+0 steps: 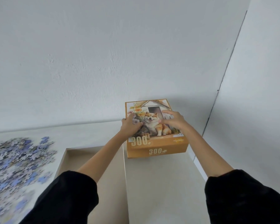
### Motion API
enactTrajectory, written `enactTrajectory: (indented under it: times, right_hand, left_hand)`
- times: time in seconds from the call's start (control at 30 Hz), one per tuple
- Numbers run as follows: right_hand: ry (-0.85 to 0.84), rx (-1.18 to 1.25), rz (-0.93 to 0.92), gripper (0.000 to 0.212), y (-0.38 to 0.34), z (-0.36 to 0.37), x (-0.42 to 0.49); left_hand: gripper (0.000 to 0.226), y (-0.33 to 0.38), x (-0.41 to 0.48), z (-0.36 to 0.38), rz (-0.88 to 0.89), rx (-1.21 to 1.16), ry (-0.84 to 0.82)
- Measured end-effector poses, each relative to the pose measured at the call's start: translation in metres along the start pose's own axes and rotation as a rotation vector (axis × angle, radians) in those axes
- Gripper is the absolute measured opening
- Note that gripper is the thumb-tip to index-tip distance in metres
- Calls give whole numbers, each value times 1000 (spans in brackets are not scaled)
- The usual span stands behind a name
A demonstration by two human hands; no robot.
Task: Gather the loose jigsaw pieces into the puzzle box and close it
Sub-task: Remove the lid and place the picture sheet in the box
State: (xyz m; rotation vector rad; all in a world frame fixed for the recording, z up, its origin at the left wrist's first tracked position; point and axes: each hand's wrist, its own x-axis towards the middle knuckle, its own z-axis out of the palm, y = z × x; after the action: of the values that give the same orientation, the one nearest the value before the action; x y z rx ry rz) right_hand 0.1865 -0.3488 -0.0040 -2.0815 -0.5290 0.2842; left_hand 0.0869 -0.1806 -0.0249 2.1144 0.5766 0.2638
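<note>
The orange puzzle box (158, 149), with a dog picture and "300" on its lid, stands shut at the far right of the table, near the wall corner. My left hand (130, 127) grips the lid's left edge, thumb on the side and fingers curled on top. My right hand (174, 121) rests on the lid with fingers spread and pointing left. A wide heap of loose blue and grey jigsaw pieces (14, 162) lies on the table at the left, apart from both hands.
An open beige cardboard tray (64, 160) lies between the heap and my left arm. A flat beige panel (160, 188) stretches from the orange box toward me. White walls close the table at the back and right.
</note>
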Motion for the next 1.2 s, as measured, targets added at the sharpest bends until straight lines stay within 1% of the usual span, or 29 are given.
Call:
enactTrajectory:
  times: [0.23,0.43,0.7,0.8,0.87,0.9,0.97,1.0,1.07,1.2]
  right_hand:
    - [-70,20,47,59,33,23,31]
    - [-93,-17,43,57,41,38,49]
    - [-101,-63,36,58,45,42,59]
    - [-84,-155,38,56,46,44,58]
    - [3,-249,15,52,42,47,53]
    - [64,-244,-7,50,38,47,50]
    - [153,-156,-82,43,26,47,43]
    - [162,-113,-134,40,20,46,39]
    - [122,-61,-202,38,5,46,29]
    - [34,-13,-239,38,-22,57,4]
  left_hand:
    - [62,-17,20,16,-77,73,-7]
    - [62,-27,32,15,-137,102,1]
    - [60,-28,37,15,-129,103,23]
    - [59,-29,33,14,-114,96,27]
    - [57,-27,29,12,-98,104,36]
    - [57,-24,27,10,-79,107,45]
    - [55,-17,24,2,-29,114,74]
    - [53,-14,21,-3,-2,121,87]
    - [47,-7,14,-15,43,140,106]
    - [39,-4,-15,-36,127,175,116]
